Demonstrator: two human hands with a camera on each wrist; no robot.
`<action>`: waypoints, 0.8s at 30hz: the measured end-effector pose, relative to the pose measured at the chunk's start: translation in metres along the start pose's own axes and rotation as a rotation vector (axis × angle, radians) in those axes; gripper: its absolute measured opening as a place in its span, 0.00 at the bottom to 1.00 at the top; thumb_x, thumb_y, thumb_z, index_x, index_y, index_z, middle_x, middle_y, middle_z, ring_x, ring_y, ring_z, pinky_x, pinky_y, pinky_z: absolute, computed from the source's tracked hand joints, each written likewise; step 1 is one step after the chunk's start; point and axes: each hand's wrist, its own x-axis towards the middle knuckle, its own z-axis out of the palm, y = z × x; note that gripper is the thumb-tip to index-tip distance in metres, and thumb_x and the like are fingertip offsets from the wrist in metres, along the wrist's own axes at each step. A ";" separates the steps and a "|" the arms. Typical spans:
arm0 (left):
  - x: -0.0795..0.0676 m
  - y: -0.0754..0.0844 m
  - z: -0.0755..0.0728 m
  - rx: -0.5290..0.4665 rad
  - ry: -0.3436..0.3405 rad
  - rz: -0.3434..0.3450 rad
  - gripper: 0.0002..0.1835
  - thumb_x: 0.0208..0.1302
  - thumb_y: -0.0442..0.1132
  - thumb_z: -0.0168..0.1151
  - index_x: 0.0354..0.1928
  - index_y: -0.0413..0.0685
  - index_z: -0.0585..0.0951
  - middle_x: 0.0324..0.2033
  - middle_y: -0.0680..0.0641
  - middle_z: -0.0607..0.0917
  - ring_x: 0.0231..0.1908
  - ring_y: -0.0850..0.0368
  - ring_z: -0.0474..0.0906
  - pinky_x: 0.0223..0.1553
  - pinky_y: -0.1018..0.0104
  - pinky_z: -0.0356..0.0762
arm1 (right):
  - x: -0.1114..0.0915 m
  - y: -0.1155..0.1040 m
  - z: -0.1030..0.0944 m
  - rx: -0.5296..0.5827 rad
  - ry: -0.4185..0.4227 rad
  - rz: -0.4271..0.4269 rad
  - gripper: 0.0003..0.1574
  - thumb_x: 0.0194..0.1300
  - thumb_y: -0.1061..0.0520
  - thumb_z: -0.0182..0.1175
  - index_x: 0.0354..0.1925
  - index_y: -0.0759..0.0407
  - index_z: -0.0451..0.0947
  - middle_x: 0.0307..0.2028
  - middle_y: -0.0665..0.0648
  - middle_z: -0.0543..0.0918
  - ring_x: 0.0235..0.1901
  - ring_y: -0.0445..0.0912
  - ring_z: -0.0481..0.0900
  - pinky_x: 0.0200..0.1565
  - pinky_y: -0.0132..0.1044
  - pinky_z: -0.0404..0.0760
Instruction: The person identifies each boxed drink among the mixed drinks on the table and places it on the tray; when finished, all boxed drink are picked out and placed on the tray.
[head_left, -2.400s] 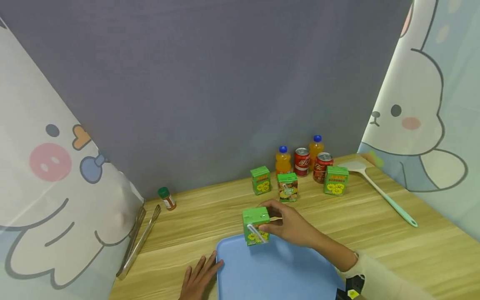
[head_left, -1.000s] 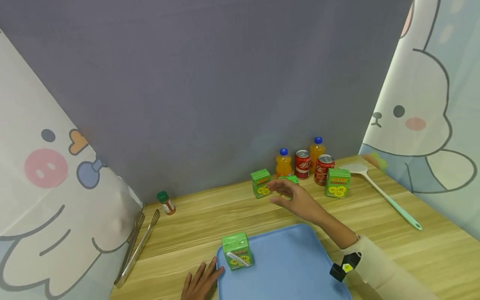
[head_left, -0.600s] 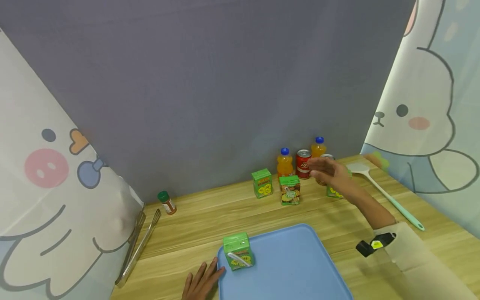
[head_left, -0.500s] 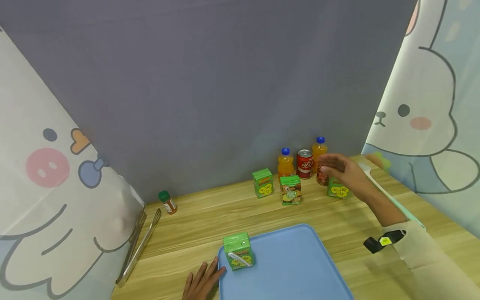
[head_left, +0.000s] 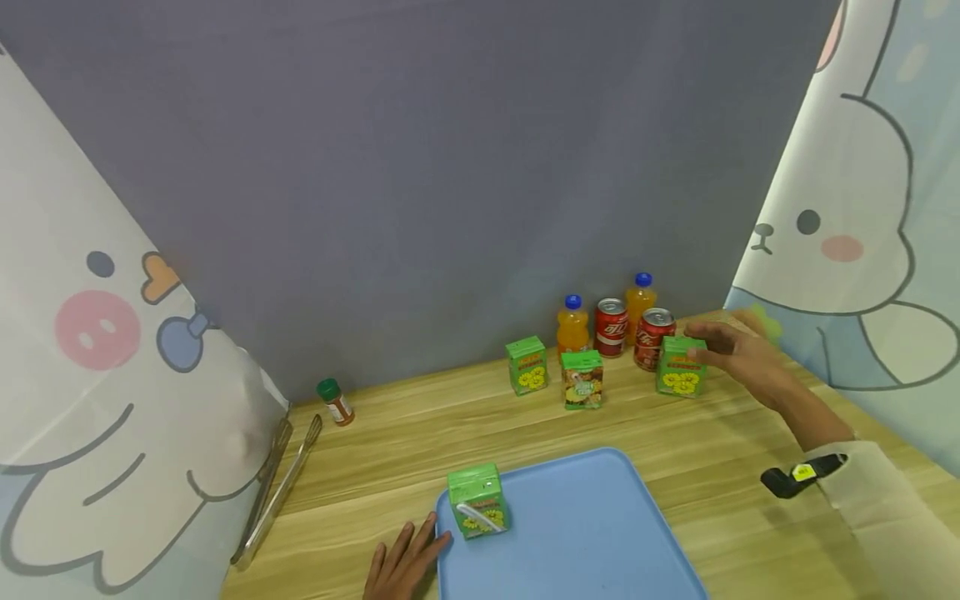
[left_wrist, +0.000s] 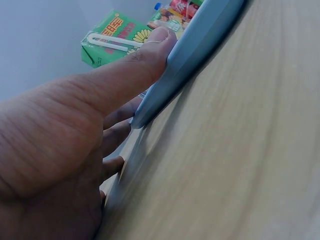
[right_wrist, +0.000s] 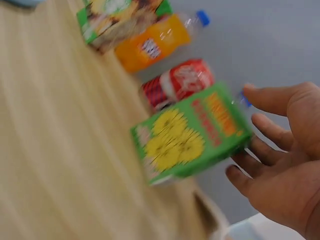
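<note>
My right hand [head_left: 738, 358] is at the upper right side of a green drink carton [head_left: 681, 371] with yellow flowers, which stands on the table. In the right wrist view its spread thumb and fingers are around the carton's [right_wrist: 190, 135] top end, and no firm grip shows. My left hand [head_left: 405, 562] lies flat at the left edge of a blue tray [head_left: 585, 517]. Its thumb [left_wrist: 155, 45] touches the tray's rim in the left wrist view. Another flowered green carton [head_left: 477, 500], with a white straw on its front, stands in the tray's far left corner.
Two more cartons [head_left: 527, 367], one brown and green [head_left: 582, 381], stand at the back. Near them are two orange drink bottles [head_left: 573, 325] and two red cans [head_left: 611, 327]. A spice jar [head_left: 335, 402] and metal tongs [head_left: 281, 492] are at left. A spatula is mostly hidden behind the right arm.
My right hand has set the straw-fronted carton down on the tray, let go, and moved right across the table to the flowered carton at the far right. The left hand has stayed put.
</note>
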 end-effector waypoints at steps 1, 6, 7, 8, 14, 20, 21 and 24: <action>-0.001 0.000 0.000 -0.005 0.007 -0.001 0.41 0.53 0.72 0.67 0.69 0.74 0.72 0.75 0.69 0.58 0.67 0.42 0.64 0.64 0.39 0.50 | 0.001 0.007 0.001 0.028 -0.029 0.025 0.39 0.75 0.49 0.59 0.73 0.65 0.58 0.64 0.64 0.69 0.55 0.38 0.73 0.52 0.29 0.77; -0.001 0.002 -0.001 -0.030 0.009 -0.004 0.40 0.54 0.73 0.65 0.70 0.73 0.71 0.75 0.66 0.59 0.68 0.41 0.63 0.72 0.47 0.35 | 0.000 0.033 0.005 0.078 -0.080 0.082 0.43 0.76 0.49 0.57 0.73 0.68 0.49 0.63 0.66 0.67 0.50 0.32 0.74 0.54 0.42 0.80; -0.001 0.003 -0.002 -0.038 0.000 -0.009 0.41 0.54 0.72 0.65 0.70 0.73 0.71 0.75 0.66 0.59 0.68 0.40 0.63 0.72 0.45 0.34 | 0.000 0.036 0.006 0.070 -0.071 0.079 0.43 0.76 0.48 0.57 0.73 0.69 0.49 0.62 0.66 0.67 0.50 0.32 0.75 0.53 0.41 0.80; -0.002 0.004 -0.002 -0.052 -0.011 -0.016 0.41 0.54 0.72 0.66 0.70 0.73 0.70 0.75 0.66 0.59 0.68 0.39 0.63 0.72 0.44 0.34 | 0.001 0.038 0.007 0.062 -0.060 0.074 0.42 0.76 0.48 0.57 0.72 0.70 0.50 0.61 0.66 0.68 0.49 0.32 0.75 0.52 0.41 0.81; 0.000 0.005 -0.005 -0.073 -0.058 -0.034 0.41 0.53 0.70 0.68 0.70 0.74 0.70 0.75 0.67 0.58 0.68 0.36 0.63 0.63 0.30 0.49 | -0.002 0.037 0.009 0.047 -0.013 0.020 0.39 0.75 0.52 0.59 0.70 0.73 0.55 0.55 0.59 0.75 0.47 0.34 0.78 0.49 0.42 0.83; 0.001 0.006 -0.006 -0.057 -0.061 -0.038 0.42 0.52 0.70 0.69 0.70 0.75 0.71 0.75 0.68 0.58 0.68 0.37 0.64 0.59 0.28 0.53 | -0.007 0.019 0.013 0.032 0.008 0.008 0.39 0.75 0.53 0.59 0.71 0.73 0.57 0.53 0.51 0.76 0.46 0.31 0.78 0.47 0.35 0.82; 0.001 0.006 -0.005 -0.055 -0.060 -0.038 0.41 0.52 0.70 0.69 0.70 0.74 0.71 0.75 0.69 0.58 0.68 0.38 0.64 0.60 0.29 0.53 | -0.008 0.014 0.014 0.030 0.008 0.005 0.39 0.75 0.52 0.59 0.71 0.73 0.57 0.53 0.50 0.76 0.47 0.31 0.77 0.47 0.33 0.82; 0.000 0.005 -0.004 -0.050 -0.049 -0.034 0.40 0.53 0.70 0.69 0.69 0.74 0.71 0.75 0.70 0.57 0.67 0.40 0.63 0.69 0.34 0.39 | -0.013 -0.004 0.020 0.027 0.013 0.002 0.38 0.75 0.50 0.59 0.69 0.71 0.59 0.52 0.48 0.78 0.47 0.31 0.78 0.47 0.28 0.80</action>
